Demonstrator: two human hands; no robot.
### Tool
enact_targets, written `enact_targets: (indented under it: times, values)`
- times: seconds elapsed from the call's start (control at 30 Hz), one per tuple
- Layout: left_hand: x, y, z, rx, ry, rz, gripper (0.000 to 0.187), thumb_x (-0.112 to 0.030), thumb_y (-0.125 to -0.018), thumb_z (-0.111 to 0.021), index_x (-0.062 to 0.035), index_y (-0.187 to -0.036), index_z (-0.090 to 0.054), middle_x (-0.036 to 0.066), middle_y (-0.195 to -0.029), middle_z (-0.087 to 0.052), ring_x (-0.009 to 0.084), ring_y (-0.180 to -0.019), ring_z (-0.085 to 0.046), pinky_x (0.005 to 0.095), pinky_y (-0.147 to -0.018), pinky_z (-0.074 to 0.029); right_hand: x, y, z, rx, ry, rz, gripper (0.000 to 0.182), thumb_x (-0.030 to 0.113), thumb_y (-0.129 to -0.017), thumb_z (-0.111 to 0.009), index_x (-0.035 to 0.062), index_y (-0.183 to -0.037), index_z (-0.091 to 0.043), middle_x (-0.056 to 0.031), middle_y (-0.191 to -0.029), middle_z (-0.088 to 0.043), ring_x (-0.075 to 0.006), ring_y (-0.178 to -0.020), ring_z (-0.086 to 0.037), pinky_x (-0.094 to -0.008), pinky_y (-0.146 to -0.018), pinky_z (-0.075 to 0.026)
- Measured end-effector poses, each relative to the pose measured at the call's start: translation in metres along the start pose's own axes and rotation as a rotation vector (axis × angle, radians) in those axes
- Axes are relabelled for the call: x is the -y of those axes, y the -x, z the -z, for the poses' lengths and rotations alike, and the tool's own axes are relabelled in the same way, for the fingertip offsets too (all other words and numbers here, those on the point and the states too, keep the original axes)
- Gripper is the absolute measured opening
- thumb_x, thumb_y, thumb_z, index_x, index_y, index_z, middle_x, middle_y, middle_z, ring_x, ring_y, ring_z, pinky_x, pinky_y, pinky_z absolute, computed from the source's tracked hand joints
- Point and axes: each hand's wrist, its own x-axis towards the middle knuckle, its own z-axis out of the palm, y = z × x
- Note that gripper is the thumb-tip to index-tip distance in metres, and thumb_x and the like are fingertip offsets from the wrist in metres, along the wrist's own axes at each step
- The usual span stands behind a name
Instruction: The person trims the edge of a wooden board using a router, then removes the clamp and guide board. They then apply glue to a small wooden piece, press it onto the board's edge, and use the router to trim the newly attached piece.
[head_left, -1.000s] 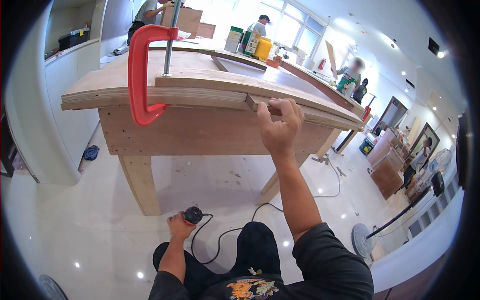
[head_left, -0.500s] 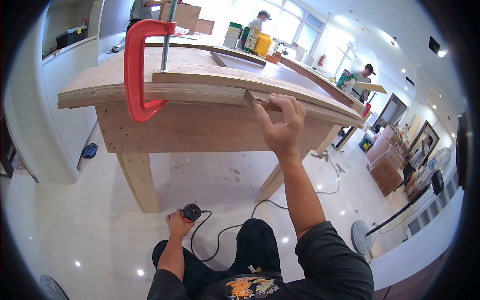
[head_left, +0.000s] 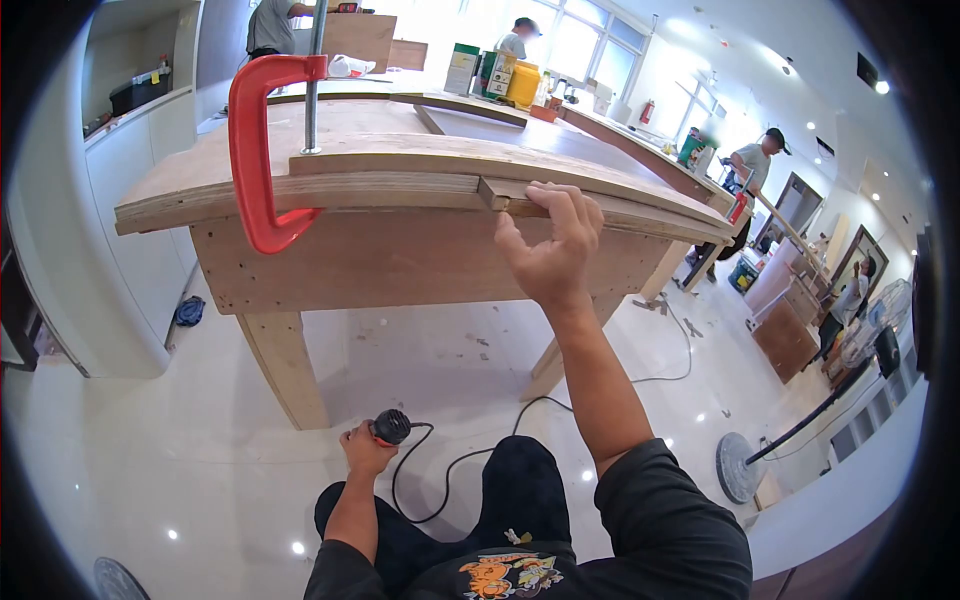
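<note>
My right hand (head_left: pixel 558 240) grips a small wooden strip (head_left: pixel 497 193) at the front edge of the wooden workbench (head_left: pixel 400 258), fingers over its top and thumb at its near end. Low over the floor, my left hand (head_left: pixel 368 448) is closed around a corded power tool (head_left: pixel 391 427) with a round, black, vented end and a bit of red. The rest of the tool is hidden by the hand. A red C-clamp (head_left: pixel 243 150) holds a long board (head_left: pixel 400 155) down on the bench top, left of my right hand.
A black cord (head_left: pixel 445 492) runs from the tool across the floor under the bench. Cans and a yellow container (head_left: pixel 523 85) stand farther back. A floor fan (head_left: pixel 875 335) is at right. Several other people are in the room, one at right (head_left: pixel 752 162) with a long board.
My view has shifted slightly. Both hands keep their holds with little visible movement. The person at right has turned, and the board there now slants downward.
</note>
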Motion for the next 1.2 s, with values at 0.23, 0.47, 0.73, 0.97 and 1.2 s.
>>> enact_targets:
  times: [0.23, 0.47, 0.73, 0.97, 1.2]
  values:
    - [-0.0014, -0.0006, -0.0003, 0.034, -0.025, 0.005, 0.077, -0.040, -0.059, -0.086, -0.0054, -0.124, -0.060, 0.012, -0.111, -0.069, 0.0277, -0.113, -0.063, 0.0451, -0.110, -0.032, -0.0004, 0.0003, 0.0014, 0.024, -0.006, 0.008, 0.036, 0.022, -0.066, -0.080, 0.0067, -0.096, -0.068, -0.0072, -0.097, -0.069, -0.0261, -0.096, -0.062, -0.0385, -0.093, -0.039]
    - [-0.0031, -0.0017, -0.0001, 0.056, -0.034, 0.009, 0.078, -0.041, -0.060, -0.086, -0.0051, -0.124, -0.060, 0.011, -0.112, -0.069, 0.0273, -0.114, -0.063, 0.0449, -0.110, -0.031, -0.0022, 0.0006, 0.0034, 0.046, -0.021, 0.019, 0.036, 0.021, -0.068, -0.079, 0.0068, -0.099, -0.068, -0.0081, -0.100, -0.069, -0.0264, -0.098, -0.062, -0.0386, -0.095, -0.038]
    - [-0.0088, 0.0012, 0.0073, 0.047, -0.048, 0.014, 0.077, -0.041, -0.060, -0.086, -0.0053, -0.123, -0.061, 0.010, -0.108, -0.070, 0.0267, -0.112, -0.064, 0.0444, -0.109, -0.032, -0.0011, 0.0019, 0.0014, 0.025, -0.007, 0.012, 0.035, 0.023, -0.069, -0.079, 0.0073, -0.098, -0.068, -0.0080, -0.100, -0.069, -0.0262, -0.099, -0.062, -0.0391, -0.095, -0.038]
    - [-0.0046, 0.0030, 0.0057, 0.016, -0.031, -0.010, 0.075, -0.039, -0.059, -0.086, -0.0056, -0.121, -0.062, 0.011, -0.105, -0.071, 0.0279, -0.107, -0.064, 0.0448, -0.108, -0.033, 0.0006, 0.0019, 0.0013, 0.001, -0.006, 0.011, 0.035, 0.023, -0.069, -0.079, 0.0074, -0.098, -0.068, -0.0076, -0.099, -0.069, -0.0257, -0.098, -0.062, -0.0391, -0.095, -0.038]
    - [-0.0064, 0.0043, 0.0058, 0.030, -0.039, 0.003, 0.074, -0.039, -0.059, -0.086, -0.0051, -0.120, -0.063, 0.012, -0.104, -0.071, 0.0291, -0.106, -0.065, 0.0451, -0.108, -0.033, 0.0030, -0.0009, 0.0070, 0.048, -0.025, -0.008, 0.033, 0.020, -0.070, -0.079, 0.0069, -0.099, -0.069, -0.0076, -0.101, -0.070, -0.0271, -0.100, -0.061, -0.0384, -0.096, -0.039]
